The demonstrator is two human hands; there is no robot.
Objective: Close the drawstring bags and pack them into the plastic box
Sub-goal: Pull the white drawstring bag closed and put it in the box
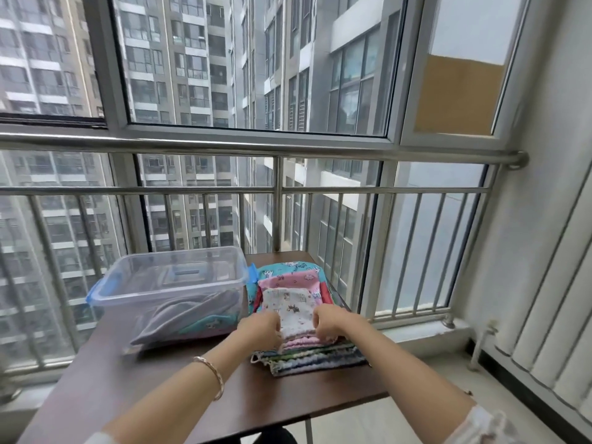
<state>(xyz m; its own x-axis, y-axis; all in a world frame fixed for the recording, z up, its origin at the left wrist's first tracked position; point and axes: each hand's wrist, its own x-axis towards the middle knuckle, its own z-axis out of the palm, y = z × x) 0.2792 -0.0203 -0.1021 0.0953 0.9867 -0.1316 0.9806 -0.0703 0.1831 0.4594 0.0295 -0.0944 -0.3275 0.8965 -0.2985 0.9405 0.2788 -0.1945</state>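
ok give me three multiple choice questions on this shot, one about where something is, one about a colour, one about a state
1. Where is the plastic box relative to the stack of bags?
A. to its left
B. on top of it
C. on the floor

2. What colour are the box's clips?
A. red
B. blue
C. yellow

3. What are the hands doing?
A. resting in the box
B. holding the railing
C. both gripping the top white bag

Answers: 1 A, the box sits on the table left of the stack. 2 B, blue clips show at its rim. 3 C, the left hand and right hand pinch its near edge.
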